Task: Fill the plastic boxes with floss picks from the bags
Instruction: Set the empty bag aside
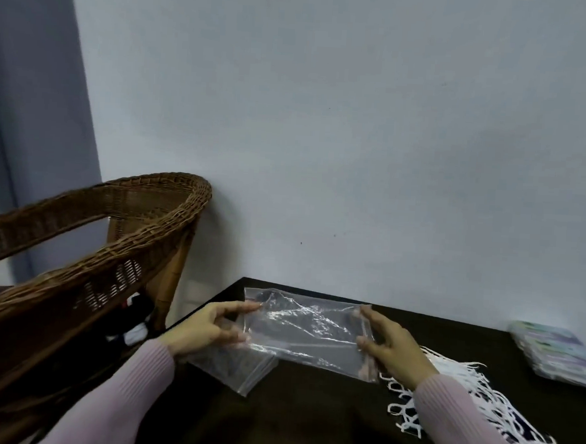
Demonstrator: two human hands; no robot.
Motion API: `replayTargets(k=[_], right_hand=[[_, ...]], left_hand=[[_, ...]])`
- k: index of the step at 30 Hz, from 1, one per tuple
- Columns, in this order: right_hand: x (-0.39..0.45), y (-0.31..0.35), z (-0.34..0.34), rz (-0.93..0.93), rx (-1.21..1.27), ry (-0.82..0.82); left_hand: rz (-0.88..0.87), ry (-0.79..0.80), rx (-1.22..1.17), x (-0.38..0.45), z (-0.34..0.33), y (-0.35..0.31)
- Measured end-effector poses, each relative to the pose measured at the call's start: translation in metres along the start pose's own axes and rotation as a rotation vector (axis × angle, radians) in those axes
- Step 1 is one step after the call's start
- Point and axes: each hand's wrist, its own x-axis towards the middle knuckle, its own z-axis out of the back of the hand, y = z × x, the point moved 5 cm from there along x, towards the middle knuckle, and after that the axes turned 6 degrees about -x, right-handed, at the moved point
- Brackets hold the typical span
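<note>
Gripping an empty clear bag (307, 329) by its side edges, left hand (206, 326) and right hand (392, 348) hold it above the dark counter (307, 421); floss picks (472, 408) lie heaped beneath the right forearm.

table (324, 422) against wall (359, 123) | held bag (307, 332) above table, between left hand (206, 326) and right hand (392, 348) | second bag (238, 369) on table, below left hand | floss picks (472, 408) on table under right forearm | boxes (558, 354) far right | wicker chair (88, 243) left of table
</note>
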Motion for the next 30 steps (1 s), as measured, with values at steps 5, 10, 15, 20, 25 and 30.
replayTargets(k=[5,10,15,20,25,30], right_hand=[[0.016,0.023,-0.037,-0.02,-0.091,0.067],[0.025,0.045,-0.077,-0.082,-0.12,0.129],[0.03,0.048,-0.11,-0.163,-0.188,0.244],[0.029,0.046,-0.125,-0.162,-0.246,0.31],[0.035,0.039,-0.136,-0.157,-0.327,0.328],[0.039,0.044,-0.133,-0.064,-0.516,0.119]], left_hand=[[0.136,0.044,0.252,-0.009,0.029,0.016],[0.285,0.046,0.483,-0.006,0.057,0.023],[0.429,0.068,0.702,-0.003,0.067,0.042],[0.468,0.027,0.77,0.0,0.076,0.069],[0.42,0.035,0.867,0.005,0.072,0.067],[0.334,-0.075,0.908,0.006,0.081,0.068]])
